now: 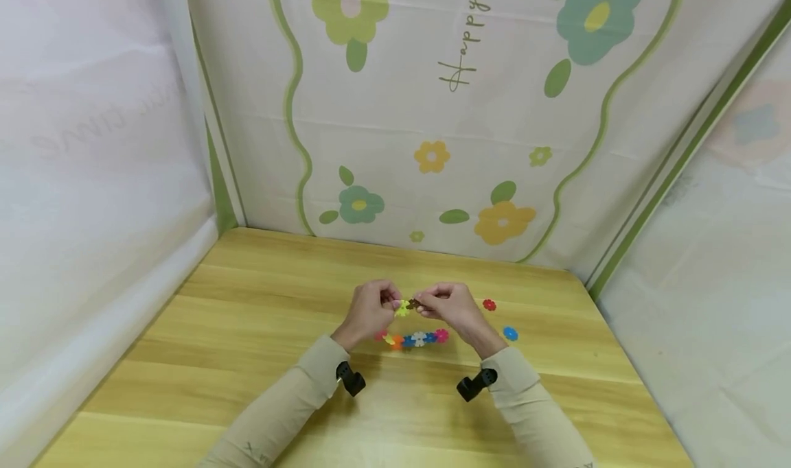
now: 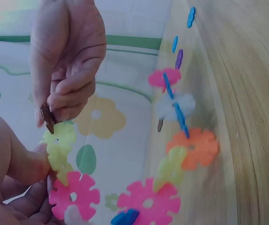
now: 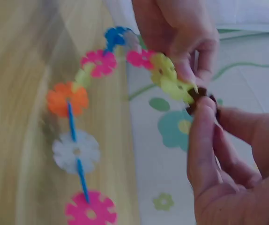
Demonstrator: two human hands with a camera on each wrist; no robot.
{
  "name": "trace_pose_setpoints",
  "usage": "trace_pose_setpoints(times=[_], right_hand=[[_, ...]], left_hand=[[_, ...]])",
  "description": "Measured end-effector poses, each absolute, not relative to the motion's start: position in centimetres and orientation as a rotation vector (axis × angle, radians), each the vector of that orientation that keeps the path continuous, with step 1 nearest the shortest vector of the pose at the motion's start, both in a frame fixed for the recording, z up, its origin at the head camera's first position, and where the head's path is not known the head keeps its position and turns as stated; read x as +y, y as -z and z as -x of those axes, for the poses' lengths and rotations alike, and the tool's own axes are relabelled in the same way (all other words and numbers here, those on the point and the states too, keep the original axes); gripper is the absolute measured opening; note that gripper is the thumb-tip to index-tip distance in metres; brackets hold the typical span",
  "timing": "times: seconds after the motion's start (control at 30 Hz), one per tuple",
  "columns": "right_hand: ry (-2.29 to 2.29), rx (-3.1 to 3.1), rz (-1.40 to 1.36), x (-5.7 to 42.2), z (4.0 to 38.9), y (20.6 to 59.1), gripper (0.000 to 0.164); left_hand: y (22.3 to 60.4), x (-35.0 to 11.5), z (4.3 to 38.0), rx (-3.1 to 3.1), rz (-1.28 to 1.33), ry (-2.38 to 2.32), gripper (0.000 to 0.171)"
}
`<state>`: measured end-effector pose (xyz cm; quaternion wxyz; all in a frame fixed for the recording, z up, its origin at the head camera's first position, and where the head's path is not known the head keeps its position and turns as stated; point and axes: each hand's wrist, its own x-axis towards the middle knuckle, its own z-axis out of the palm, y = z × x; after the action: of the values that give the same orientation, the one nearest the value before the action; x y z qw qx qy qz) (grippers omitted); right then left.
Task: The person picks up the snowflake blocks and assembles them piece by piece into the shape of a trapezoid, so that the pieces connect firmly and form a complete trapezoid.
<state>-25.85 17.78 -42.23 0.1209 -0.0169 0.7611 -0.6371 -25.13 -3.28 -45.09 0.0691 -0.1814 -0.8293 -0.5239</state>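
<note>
Both hands meet over the table, working on a chain of notched plastic flower discs. My left hand (image 1: 367,310) pinches the chain's end at a yellow disc (image 2: 62,133). In my right hand (image 1: 456,309), thumb and fingers grip a brown disc (image 3: 200,92), its edge right at the yellow disc's edge. From there the chain curves down through a pink disc (image 2: 87,187), a blue disc (image 3: 115,38), another pink one, then an orange disc (image 3: 62,99) and a white disc (image 3: 66,152), with thin blue discs seen edge-on either side of the white one.
Loose on the wooden table (image 1: 247,358) lie a red disc (image 1: 489,305) and a blue disc (image 1: 510,333), both right of the right hand. A purple disc (image 2: 179,59) also shows in the left wrist view. Flower-printed cloth walls (image 1: 383,125) enclose the table at the back and sides.
</note>
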Motion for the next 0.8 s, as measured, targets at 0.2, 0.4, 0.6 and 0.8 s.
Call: trace_pose_setpoints(times=[0.2,0.4,0.6,0.8], right_hand=[[1.613,2.438,0.185,21.7,27.6,42.0,0.036],[1.097,2.779,0.270,25.5,28.9,44.1,0.028],[0.858,2.858,0.302,27.2,29.1,47.3,0.031],[0.904,2.879,0.322,27.6,29.3,48.6,0.022]], left_hand=[[45.1,-4.0,25.3,-2.505,0.551,1.744,0.012],[45.5,-4.7,25.5,-2.516,0.515,1.794,0.009],[45.9,-4.8,25.4,-2.532,0.501,1.813,0.008],[45.8,-4.9,25.3,-2.522,0.519,1.839,0.009]])
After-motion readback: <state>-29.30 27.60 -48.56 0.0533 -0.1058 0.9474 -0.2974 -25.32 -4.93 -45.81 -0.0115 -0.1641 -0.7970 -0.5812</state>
